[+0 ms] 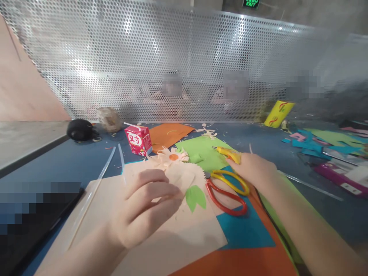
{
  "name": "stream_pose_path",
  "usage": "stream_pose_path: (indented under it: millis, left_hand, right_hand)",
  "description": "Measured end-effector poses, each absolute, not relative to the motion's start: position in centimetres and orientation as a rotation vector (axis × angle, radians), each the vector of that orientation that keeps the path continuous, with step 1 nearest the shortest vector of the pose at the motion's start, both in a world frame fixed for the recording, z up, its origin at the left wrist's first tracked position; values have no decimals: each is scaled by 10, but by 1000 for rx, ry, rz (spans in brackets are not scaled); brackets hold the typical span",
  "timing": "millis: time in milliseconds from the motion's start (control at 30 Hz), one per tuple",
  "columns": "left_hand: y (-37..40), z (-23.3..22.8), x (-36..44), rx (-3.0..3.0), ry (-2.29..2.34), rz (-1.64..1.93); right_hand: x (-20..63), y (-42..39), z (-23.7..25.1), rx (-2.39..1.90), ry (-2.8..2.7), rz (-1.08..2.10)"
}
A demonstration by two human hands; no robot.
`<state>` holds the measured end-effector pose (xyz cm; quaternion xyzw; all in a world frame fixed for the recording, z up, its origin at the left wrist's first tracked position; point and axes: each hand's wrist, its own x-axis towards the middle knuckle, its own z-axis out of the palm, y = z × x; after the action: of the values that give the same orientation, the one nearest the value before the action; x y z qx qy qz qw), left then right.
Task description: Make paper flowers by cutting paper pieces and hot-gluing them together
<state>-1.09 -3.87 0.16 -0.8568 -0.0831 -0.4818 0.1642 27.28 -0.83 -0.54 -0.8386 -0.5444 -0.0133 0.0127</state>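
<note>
My left hand (145, 207) pinches a cream fringed paper piece (184, 177) with a green paper leaf (196, 197) hanging at its lower edge. My right hand (255, 168) reaches out over the green sheet (201, 147) and grips a yellow glue gun (230, 154). Between the hands lie scissors with red and yellow handles (228, 188). A cream paper flower with an orange centre (172, 156) lies just beyond the held piece.
Cream (178, 241), blue (244, 230) and orange (230, 264) sheets cover the near table. A red drink carton (138, 139), clear sticks (106, 163), an orange sheet (168, 133) and a black object (79, 129) sit farther back. Paper scraps lie right (313, 143). A perforated metal screen (184, 65) stands behind.
</note>
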Motion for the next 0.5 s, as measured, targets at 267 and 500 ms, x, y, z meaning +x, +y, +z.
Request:
stream_pose_path:
  millis: [267, 500]
  left_hand:
    - [-50, 24, 3, -2338, -164, -1294]
    - [-50, 18, 7, -2285, -224, -1416]
  right_hand:
    - [306, 19, -16, -2476, -1621, 382]
    - [317, 19, -15, -2243, -1459, 642]
